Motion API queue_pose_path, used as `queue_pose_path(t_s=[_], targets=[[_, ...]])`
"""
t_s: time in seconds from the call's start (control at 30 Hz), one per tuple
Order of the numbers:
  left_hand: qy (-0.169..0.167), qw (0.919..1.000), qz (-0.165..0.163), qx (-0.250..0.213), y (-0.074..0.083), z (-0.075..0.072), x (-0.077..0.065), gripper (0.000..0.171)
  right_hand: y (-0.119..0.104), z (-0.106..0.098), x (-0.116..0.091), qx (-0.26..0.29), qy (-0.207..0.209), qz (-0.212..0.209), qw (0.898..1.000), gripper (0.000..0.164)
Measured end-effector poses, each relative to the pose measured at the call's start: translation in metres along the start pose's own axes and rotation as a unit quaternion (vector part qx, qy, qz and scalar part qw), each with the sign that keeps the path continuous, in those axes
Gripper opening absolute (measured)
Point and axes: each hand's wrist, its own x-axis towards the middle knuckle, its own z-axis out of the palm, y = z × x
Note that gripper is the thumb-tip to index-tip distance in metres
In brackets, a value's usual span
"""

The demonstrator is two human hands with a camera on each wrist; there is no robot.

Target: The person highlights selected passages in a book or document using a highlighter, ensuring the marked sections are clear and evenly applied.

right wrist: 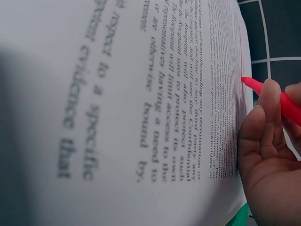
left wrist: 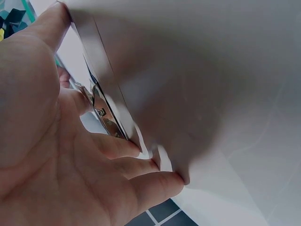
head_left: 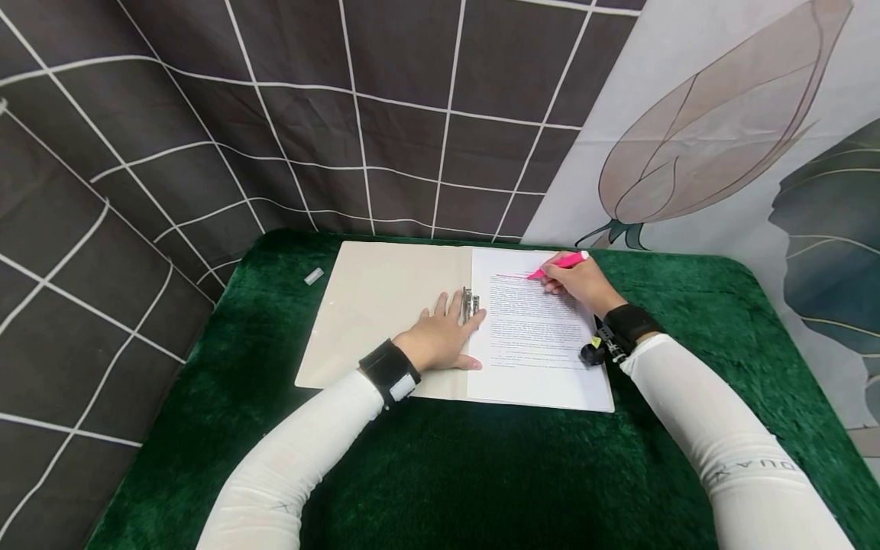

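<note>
A beige folder (head_left: 385, 305) lies spread flat, with a printed sheet (head_left: 536, 386) on its right side. My left hand (head_left: 440, 340) rests across the folder's middle, fingers spread, beside the metal clip (head_left: 470, 304). Its thumb touches the sheet's left edge. In the left wrist view the fingertips press on the folder around the clip (left wrist: 106, 113). My right hand (head_left: 577, 283) pinches a pink highlighter (head_left: 567, 260) near the top of the sheet. The highlighter's tip (right wrist: 244, 79) meets the text, where a pink line runs along an upper row.
A small whitish piece (head_left: 313, 276) lies left of the folder on the green plush table cover (head_left: 440, 473). Dark cloth with white grid lines (head_left: 406, 130) hangs behind and to the left. A pale leaf-printed cloth (head_left: 701, 153) hangs at the right.
</note>
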Motion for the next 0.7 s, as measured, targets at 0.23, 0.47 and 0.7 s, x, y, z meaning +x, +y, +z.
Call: queue_pose_path(t_s=[0.23,0.47,0.7], targets=[[0.001,1.0,0.001,0.0,0.0008,-0.0011,-0.0004,0.097,0.0043,-0.0016,0.0015,0.007,-0.004,-0.008,1.0,0.033],[0.0,1.0,0.002,-0.001,0.0005,0.0003,0.0009,0.097,0.0068,-0.0041,0.0016,0.008,-0.005,-0.011,1.0,0.035],[0.004,1.0,0.003,-0.001,0.0,0.0002,0.0004,0.097,0.0085,-0.0062,0.0013,0.028,-0.011,-0.016,0.999,0.036]])
